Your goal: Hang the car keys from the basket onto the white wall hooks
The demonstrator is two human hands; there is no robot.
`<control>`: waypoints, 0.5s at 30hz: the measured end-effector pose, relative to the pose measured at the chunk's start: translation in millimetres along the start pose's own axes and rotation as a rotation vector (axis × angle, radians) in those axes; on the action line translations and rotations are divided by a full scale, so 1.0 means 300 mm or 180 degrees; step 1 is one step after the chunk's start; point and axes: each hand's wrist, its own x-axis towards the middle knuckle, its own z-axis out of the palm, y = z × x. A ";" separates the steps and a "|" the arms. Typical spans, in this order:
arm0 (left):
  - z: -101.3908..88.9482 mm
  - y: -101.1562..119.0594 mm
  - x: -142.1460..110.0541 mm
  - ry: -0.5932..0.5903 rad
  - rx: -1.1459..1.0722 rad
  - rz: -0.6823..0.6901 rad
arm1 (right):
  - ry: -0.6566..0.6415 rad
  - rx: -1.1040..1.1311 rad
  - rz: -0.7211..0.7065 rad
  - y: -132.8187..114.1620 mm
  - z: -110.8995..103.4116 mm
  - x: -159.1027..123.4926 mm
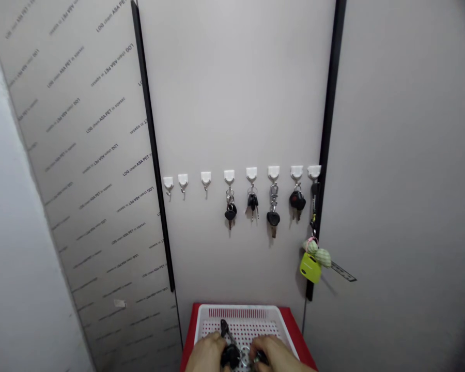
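Low in the view, my left hand [206, 353] is closed around a bunch of black-headed keys [229, 355], one of which sticks up past the fingers. Level with it, my right hand [274, 354] has its fingers curled on another dark-headed key [261, 356]. A metal key ring [245, 355] shows between the two hands; whether it joins both sets I cannot tell. Both hands are over a white perforated plastic basket [238, 308], and their fingertips are partly hidden.
The basket stands on a red surface [297, 336] against a grey panel [236, 103]. White adhesive hooks [229, 176] run in a row across it. Several hold keys [273, 219]; the three leftmost are bare. A lime-green tag [310, 268] hangs at the far right beside a black strip.
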 end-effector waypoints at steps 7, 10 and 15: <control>0.001 0.003 0.010 -0.0148 0.0266 -0.0070 | -0.0040 0.0014 0.0023 0.004 0.001 0.001; 0.001 0.002 0.012 -0.0140 0.0316 -0.0064 | -0.0011 0.0013 0.0038 0.006 0.003 0.003; -0.006 -0.003 0.018 -0.0336 0.0281 -0.0047 | -0.0032 0.0031 0.0003 0.010 0.004 0.001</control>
